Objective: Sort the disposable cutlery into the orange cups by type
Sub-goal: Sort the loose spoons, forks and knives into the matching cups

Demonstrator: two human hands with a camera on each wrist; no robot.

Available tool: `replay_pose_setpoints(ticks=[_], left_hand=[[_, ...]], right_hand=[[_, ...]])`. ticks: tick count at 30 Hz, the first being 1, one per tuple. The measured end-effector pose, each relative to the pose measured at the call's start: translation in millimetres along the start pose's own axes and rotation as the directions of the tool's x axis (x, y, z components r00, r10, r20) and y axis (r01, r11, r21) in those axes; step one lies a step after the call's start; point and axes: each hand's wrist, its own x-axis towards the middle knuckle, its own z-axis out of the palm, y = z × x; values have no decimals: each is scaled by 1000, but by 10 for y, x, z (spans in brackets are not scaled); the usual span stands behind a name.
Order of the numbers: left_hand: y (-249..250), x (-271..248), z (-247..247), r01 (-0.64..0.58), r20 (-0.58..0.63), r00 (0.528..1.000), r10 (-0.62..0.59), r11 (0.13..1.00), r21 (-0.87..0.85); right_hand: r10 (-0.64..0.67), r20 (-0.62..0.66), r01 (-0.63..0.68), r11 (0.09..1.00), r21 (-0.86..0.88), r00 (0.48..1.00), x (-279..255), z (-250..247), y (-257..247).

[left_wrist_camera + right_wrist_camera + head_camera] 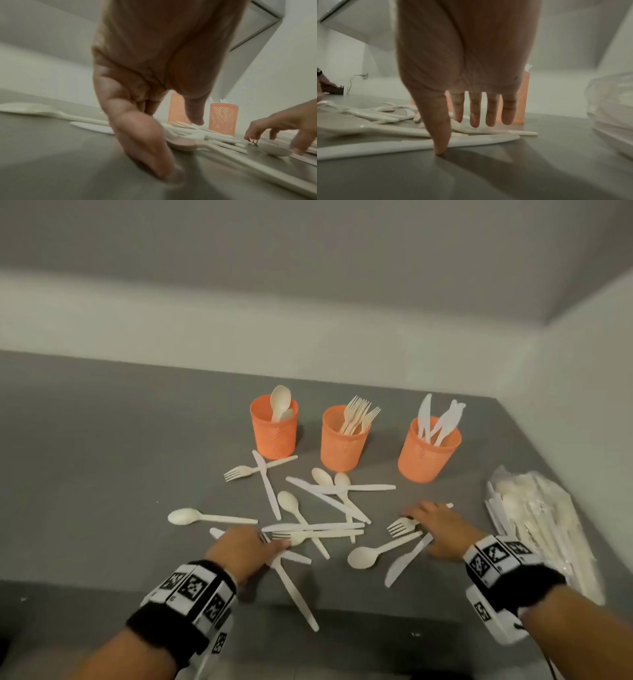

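Note:
Three orange mesh cups stand in a row at the back: the left cup (274, 428) holds spoons, the middle cup (345, 440) forks, the right cup (428, 451) knives. Loose cream spoons, forks and knives lie scattered on the grey table (102, 474) in front of them. My left hand (260, 542) reaches down onto the near-left edge of the pile, thumb by a fork (308, 533), and grips nothing. My right hand (428, 529) is spread with straight fingers over another fork (399, 525). Its thumb (440, 148) touches the table beside a knife (407, 559). A spoon (363, 556) lies between the hands.
A clear plastic bag (541, 525) of spare cutlery lies at the right, against the wall. The table's front edge (102, 587) runs just below my wrists. One knife (294, 594) overhangs that edge. White walls close the back and right sides.

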Motion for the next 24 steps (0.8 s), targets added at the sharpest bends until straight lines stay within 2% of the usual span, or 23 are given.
replay_pose_setpoints(ticks=[2, 5, 8, 11, 16, 18, 24], left_hand=[[46, -23, 41, 25, -3, 1000, -25, 1000, -5], [132, -132, 130, -19, 63, 998, 11, 992, 127], [134, -92, 205, 10, 60, 998, -7, 998, -54], [134, 1, 206, 77, -2, 997, -79, 975, -206], [143, 103, 140, 66, -134, 987, -94, 978, -199], [160, 115, 110, 67, -151, 983, -106, 968, -240], [356, 126, 98, -47, -295, 955, -38, 960, -276]], right_hand=[[10, 14, -11, 999, 42, 1000, 50, -15, -10], [-6, -4, 6, 1000, 23, 1000, 118, 10, -49], [-44, -50, 43, 999, -23, 998, 161, 72, -76], [-107, -58, 104, 993, -55, 993, 179, 99, -102], [-164, -51, 157, 980, -120, 985, 220, 168, -84], [-178, -46, 169, 974, -152, 983, 228, 180, -73], [-237, -63, 217, 950, -226, 970, 231, 183, -89]])
